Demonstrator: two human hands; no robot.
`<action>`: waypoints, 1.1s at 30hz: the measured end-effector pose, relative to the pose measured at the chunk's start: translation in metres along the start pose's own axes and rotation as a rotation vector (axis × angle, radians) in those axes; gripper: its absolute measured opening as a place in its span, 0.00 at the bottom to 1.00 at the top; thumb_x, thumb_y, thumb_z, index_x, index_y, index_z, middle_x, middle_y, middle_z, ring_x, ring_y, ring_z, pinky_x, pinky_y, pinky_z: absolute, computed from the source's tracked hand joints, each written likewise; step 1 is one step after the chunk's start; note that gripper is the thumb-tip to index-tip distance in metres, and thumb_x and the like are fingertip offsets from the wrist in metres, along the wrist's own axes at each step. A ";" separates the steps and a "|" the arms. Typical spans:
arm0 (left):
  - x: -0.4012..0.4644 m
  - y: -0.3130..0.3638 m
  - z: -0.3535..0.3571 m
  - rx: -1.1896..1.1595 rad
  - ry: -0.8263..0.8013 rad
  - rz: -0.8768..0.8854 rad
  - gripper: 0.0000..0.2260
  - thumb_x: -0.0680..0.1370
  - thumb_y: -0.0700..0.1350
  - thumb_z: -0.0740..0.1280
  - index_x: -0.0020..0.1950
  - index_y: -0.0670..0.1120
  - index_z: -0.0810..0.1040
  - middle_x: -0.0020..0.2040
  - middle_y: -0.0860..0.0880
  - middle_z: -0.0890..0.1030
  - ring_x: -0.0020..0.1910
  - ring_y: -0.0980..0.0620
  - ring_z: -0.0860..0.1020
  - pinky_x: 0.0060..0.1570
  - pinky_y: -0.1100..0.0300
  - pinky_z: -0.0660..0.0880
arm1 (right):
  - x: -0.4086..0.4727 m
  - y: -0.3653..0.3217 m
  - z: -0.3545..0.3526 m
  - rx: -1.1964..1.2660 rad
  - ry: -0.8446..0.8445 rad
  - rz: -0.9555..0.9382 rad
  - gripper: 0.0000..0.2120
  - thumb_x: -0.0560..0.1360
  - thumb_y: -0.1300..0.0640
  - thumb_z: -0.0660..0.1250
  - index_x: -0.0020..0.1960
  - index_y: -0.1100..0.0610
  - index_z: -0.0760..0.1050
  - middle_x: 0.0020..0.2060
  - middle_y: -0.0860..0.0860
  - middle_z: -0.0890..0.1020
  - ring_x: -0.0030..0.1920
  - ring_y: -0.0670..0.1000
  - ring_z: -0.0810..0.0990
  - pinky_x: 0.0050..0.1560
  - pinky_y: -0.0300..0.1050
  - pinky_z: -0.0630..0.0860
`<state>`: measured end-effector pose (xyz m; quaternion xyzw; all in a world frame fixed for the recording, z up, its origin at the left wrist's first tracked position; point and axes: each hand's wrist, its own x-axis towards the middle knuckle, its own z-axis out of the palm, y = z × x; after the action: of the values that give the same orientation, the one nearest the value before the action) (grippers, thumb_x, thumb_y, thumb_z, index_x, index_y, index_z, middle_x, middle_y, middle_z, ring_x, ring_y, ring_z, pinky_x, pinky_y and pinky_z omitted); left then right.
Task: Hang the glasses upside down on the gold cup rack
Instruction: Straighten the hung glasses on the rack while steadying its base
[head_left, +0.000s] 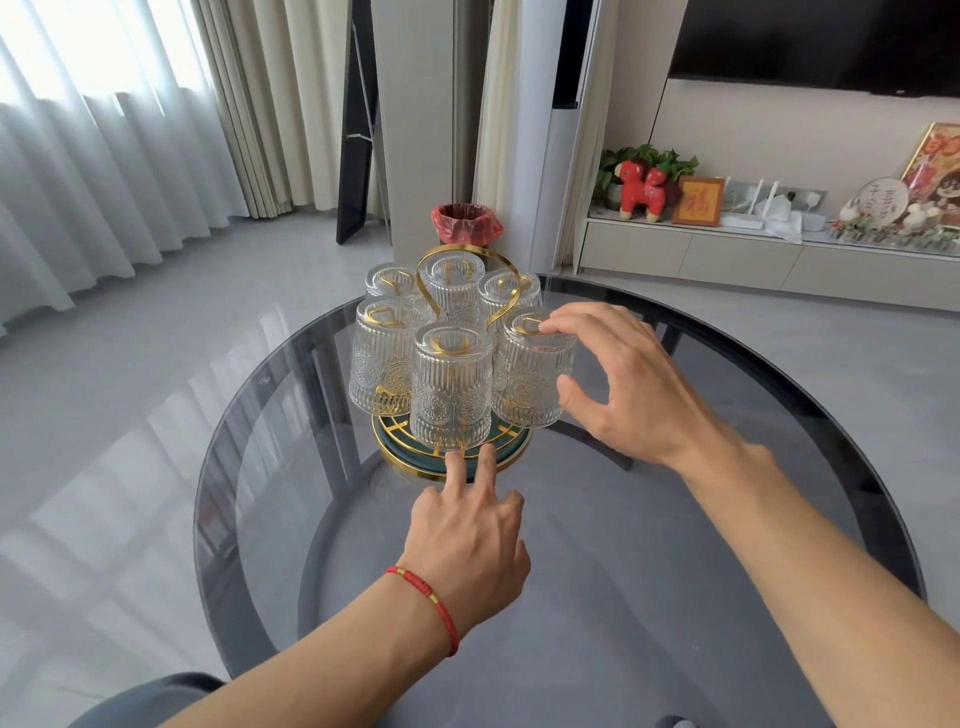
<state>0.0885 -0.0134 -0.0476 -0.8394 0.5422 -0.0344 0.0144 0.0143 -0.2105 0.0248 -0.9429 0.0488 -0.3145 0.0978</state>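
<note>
Head view is showing one round dark glass table (675, 597) with one gold rack (470, 275) standing on it, toward 12 o'clock from the table's middle. Six glasses are hanging on the rack, all upside down, in a ring around its gold loop. Going around the ring: one glass at 6 o'clock (451, 387), one at 4 o'clock (532, 374), one at 2 o'clock (506, 296), one at 12 o'clock (452, 283), one at 10 o'clock (387, 283) and one at 8 o'clock (382, 358). The rack's round base (511, 451) is green with a gold edge and is sitting flat on the table.

Two bare hands are reaching in. The left hand (467, 545) is coming from 6 o'clock. Two of its fingers are sticking out straight, and their tips are touching the base just under the 6 o'clock glass. It is not gripping anything. One red string band (431, 597) is sitting on that wrist.

The right hand (623, 384) is coming from 4 o'clock. Its fingers are spread and curved around the 4 o'clock glass. The fingertips are resting on the glass's top and the thumb is close beside its side, but I cannot tell if the thumb is touching.

Behind the rack, at 12 o'clock on the floor, one bin with a red bag (466, 224) is standing.
</note>
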 end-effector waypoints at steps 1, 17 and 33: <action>0.000 0.000 0.000 -0.001 0.001 -0.003 0.19 0.80 0.57 0.58 0.65 0.49 0.75 0.82 0.38 0.54 0.77 0.31 0.57 0.51 0.48 0.75 | 0.000 -0.001 -0.001 0.021 0.004 0.013 0.22 0.75 0.54 0.67 0.69 0.54 0.75 0.66 0.50 0.78 0.69 0.52 0.74 0.71 0.57 0.68; 0.000 0.004 -0.008 -0.014 -0.041 -0.011 0.18 0.80 0.54 0.60 0.65 0.46 0.75 0.82 0.36 0.53 0.76 0.30 0.57 0.62 0.41 0.68 | 0.098 0.005 -0.011 0.336 -0.299 0.410 0.29 0.82 0.39 0.46 0.80 0.48 0.57 0.67 0.41 0.81 0.76 0.51 0.67 0.65 0.49 0.58; 0.000 0.001 -0.009 -0.062 -0.043 -0.020 0.16 0.79 0.51 0.61 0.62 0.46 0.76 0.82 0.38 0.53 0.76 0.31 0.57 0.58 0.43 0.67 | 0.094 0.016 -0.004 0.261 -0.304 0.419 0.29 0.82 0.37 0.44 0.68 0.45 0.78 0.69 0.44 0.77 0.69 0.44 0.73 0.73 0.51 0.65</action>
<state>0.0865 -0.0135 -0.0385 -0.8454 0.5342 0.0005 -0.0003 0.0869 -0.2410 0.0792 -0.9280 0.1866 -0.1461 0.2875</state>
